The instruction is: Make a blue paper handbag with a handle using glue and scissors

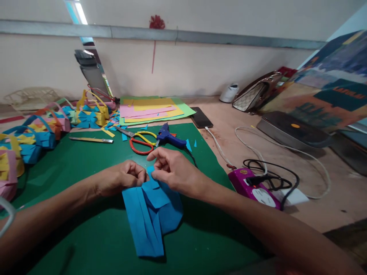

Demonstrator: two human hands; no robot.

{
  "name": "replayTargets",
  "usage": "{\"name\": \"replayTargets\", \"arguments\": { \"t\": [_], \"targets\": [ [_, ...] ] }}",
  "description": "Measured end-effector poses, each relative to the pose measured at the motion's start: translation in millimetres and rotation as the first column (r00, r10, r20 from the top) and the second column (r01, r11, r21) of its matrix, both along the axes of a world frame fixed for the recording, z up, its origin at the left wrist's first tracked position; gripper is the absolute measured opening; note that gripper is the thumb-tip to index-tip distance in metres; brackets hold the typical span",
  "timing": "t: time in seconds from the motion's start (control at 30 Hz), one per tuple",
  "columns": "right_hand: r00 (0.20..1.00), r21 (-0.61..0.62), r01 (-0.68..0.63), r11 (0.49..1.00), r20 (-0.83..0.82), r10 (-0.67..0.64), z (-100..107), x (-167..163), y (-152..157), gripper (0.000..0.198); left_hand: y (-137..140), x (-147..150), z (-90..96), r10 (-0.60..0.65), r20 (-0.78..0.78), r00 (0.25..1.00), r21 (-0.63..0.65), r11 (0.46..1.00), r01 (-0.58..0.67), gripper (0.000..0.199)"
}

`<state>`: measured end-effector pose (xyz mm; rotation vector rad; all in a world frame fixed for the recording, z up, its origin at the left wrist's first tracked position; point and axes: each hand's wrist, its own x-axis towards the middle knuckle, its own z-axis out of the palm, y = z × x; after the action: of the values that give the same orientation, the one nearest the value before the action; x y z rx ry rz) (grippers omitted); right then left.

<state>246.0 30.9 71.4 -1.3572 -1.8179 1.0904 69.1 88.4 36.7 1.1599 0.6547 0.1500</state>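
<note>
A folded piece of blue paper (151, 214) with several creased flaps is between my hands, above the green mat (100, 229). My left hand (126, 177) is closed, its fingers pinching the upper left edge of the paper. With thumb and fingers, my right hand (174, 170) pinches a narrow flap at the top of the same paper. Just beyond my hands lie scissors (142, 147) with red and yellow handles. A blue glue gun (170, 137) rests beside them.
Small colourful paper baskets (46, 131) line the left side. A utility knife (91, 140) lies on the mat. Coloured sheets (151, 110), a phone (202, 117) and a bottle (90, 70) stand further back. A purple power strip (252, 187) with cables is at the right.
</note>
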Motion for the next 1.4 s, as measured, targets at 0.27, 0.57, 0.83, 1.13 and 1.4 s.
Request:
{"name": "replayTargets", "arguments": {
  "t": [0.27, 0.57, 0.83, 1.13, 1.4],
  "targets": [
    [0.998, 0.075, 0.028, 0.997, 0.055, -0.032, 1, -2, -2, 0.023, -1, 0, 3.2, 0.036, -0.011, 0.999, 0.001, 0.999, -0.036, 0.011],
    [1.0, 0.089, 0.024, 0.996, 0.013, -0.026, -7, -4, -2, 0.022, -2, 0, -0.1, 0.078, -0.05, 0.996, 0.043, 0.996, -0.076, 0.016],
    [0.998, 0.087, 0.056, 0.995, -0.006, -0.056, -9, -6, -3, 0.021, 0, -1, -0.2, 0.049, -0.068, 0.996, 0.097, 0.994, -0.042, 0.017],
    [0.998, 0.083, 0.066, 0.994, -0.019, -0.065, -12, -6, -2, 0.02, -1, -1, -1.6, 0.038, -0.086, 0.996, 0.129, 0.991, -0.027, 0.023],
    [0.997, 0.078, 0.074, 0.994, -0.016, -0.073, -13, -7, -2, 0.019, -2, 1, -1.3, 0.05, -0.081, 0.995, 0.101, 0.994, -0.042, 0.022]
  ]
}}
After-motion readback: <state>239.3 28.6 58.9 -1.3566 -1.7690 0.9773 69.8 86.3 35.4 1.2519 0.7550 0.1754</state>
